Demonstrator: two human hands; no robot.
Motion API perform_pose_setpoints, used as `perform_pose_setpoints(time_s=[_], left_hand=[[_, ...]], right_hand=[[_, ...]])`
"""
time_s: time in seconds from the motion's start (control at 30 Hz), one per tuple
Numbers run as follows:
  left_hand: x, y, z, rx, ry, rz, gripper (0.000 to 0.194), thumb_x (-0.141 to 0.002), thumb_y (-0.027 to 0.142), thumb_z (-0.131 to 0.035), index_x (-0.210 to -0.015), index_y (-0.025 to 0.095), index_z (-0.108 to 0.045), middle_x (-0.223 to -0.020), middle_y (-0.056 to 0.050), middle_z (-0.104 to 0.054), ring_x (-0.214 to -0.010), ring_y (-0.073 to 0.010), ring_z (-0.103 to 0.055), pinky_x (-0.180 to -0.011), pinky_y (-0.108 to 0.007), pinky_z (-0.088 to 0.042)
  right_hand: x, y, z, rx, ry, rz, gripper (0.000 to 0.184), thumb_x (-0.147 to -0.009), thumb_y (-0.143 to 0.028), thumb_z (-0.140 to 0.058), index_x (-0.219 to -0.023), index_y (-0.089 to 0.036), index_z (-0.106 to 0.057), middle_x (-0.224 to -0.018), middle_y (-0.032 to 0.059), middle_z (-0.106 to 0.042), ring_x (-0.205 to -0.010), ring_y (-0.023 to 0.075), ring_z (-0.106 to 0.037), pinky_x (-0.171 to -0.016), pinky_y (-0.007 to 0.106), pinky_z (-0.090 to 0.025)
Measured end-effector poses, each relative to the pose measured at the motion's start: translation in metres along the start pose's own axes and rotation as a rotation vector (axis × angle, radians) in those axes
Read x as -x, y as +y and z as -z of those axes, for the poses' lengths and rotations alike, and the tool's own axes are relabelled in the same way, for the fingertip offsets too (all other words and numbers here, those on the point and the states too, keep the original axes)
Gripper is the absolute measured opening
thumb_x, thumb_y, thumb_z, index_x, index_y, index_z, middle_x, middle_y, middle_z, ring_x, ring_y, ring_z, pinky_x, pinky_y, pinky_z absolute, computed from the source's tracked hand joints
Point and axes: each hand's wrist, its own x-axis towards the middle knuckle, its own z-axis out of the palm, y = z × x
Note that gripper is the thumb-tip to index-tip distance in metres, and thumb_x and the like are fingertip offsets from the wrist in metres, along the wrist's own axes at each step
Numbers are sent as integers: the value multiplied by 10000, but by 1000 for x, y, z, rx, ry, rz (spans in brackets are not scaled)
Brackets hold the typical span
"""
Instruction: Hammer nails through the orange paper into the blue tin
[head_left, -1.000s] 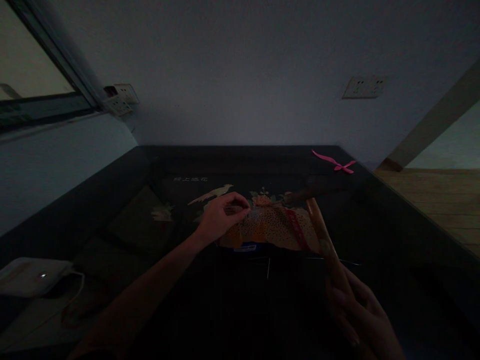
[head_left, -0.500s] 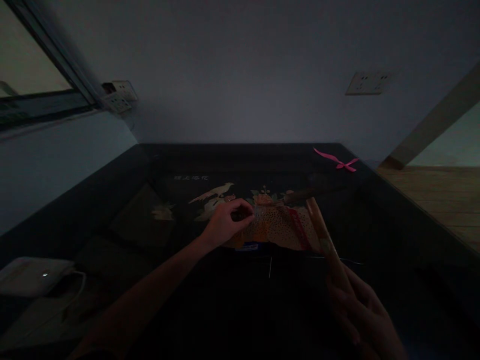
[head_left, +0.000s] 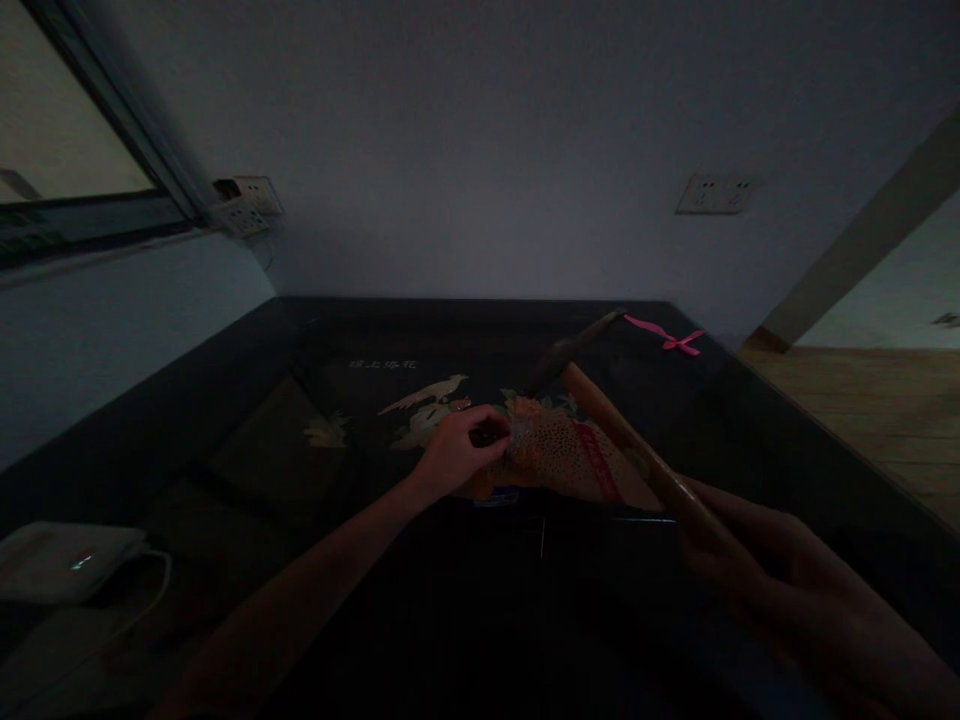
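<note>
If the tool [head_left: 624,430] slips: left fingers [head_left: 491,453] struck.
Left fingers: tips together, contents unclear.
Right fingers [head_left: 726,500]: round handle [head_left: 600,401], head [head_left: 576,349] beyond.

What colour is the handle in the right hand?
The handle is orange-brown; the head view shows it best.

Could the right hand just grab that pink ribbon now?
Probably not without freeing itself first: the right hand is wrapped around the handle of a hammer-like tool. Otherwise the way looks fairly open, with the pink ribbon lying uncovered near the table's far right corner.
</note>
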Motion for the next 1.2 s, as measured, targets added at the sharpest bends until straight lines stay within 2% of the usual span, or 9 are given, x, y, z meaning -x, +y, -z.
perform_pose_setpoints(time_s=[0.1, 0.2, 0.37, 0.5, 0.63, 0.77, 0.9, 1.03, 1.2], left_hand=[[0, 0, 0, -28, 6, 5, 79, -761, 199, -616, -810, 144, -643, -784, -19, -696, -742, -147, -657, -715, -281, -541], [0, 3, 1, -25, 9, 24, 69, -752, 176, -623, -807, 142, -647, -765, -16, -699, -719, -143, -654, -684, -262, -537], [-1, 5, 1, -6, 6, 43, 53, -753, 173, -635, -790, 137, -648, -747, -17, -702, -704, -144, -655, -670, -259, -536], [-1, 3, 1, -33, -7, 25, 58, -755, 158, -629, -800, 139, -660, -780, -23, -710, -733, -148, -662, -701, -271, -538], [-1, 4, 2, -29, -9, 30, 48, -754, 174, -648, -781, 135, -655, -788, -33, -716, -745, -156, -667, -726, -292, -543], [0, 3, 1, -36, 6, 47, 37, -747, 158, -656, -782, 146, -657, -763, -13, -715, -719, -153, -666, -695, -280, -541], [0, 1, -1, -7, 5, 49, 71, -739, 143, -661, -809, 146, -666, -789, -14, -720, -737, -153, -671, -702, -270, -538], [0, 2, 0, -1, 5, 37, 43, -748, 169, -667, -776, 138, -658, -782, -25, -715, -758, -163, -678, -723, -272, -533], [0, 2, 0, -15, -4, 63, 50, -740, 152, -667, -789, 145, -660, -766, -10, -716, -737, -163, -678, -698, -266, -537]], right_hand=[[-2, 3, 3, 112, 26, 44, 499, -586, -450, -810, -1052, -278, -762, -896, 65, -733, -708, 235, -662, -496, 253, -555], [-4, 7, 6, 173, -32, 57, 507, -574, -463, -818, -1045, -282, -767, -1006, 72, -743, -848, 280, -680, -599, 282, -588], [-2, 9, 5, 77, -28, 41, 522, -610, -429, -809, -1106, -280, -740, -883, 60, -760, -662, 242, -680, -403, 245, -537], [3, 8, 3, 84, 7, 54, 460, -586, -383, -834, -1028, -276, -768, -909, 50, -762, -672, 222, -676, -410, 212, -527], [4, 7, 5, 44, -43, 18, 519, -641, -380, -794, -1147, -290, -717, -774, 39, -752, -491, 176, -620, -276, 192, -425], [-1, 13, 10, 85, -56, 54, 485, -610, -356, -814, -1086, -296, -751, -919, 51, -763, -710, 246, -691, -498, 255, -577], [-4, 18, 15, 229, -110, 53, 510, -602, -423, -820, -1092, -300, -749, -1065, 61, -741, -961, 311, -665, -786, 358, -578], [1, 13, 11, 163, -55, 58, 563, -644, -475, -782, -1168, -279, -710, -1145, 73, -714, -1035, 332, -634, -850, 389, -550], [4, 13, 4, 182, -56, 41, 502, -631, -491, -780, -1094, -301, -745, -1116, 66, -722, -1046, 336, -628, -795, 368, -568]])
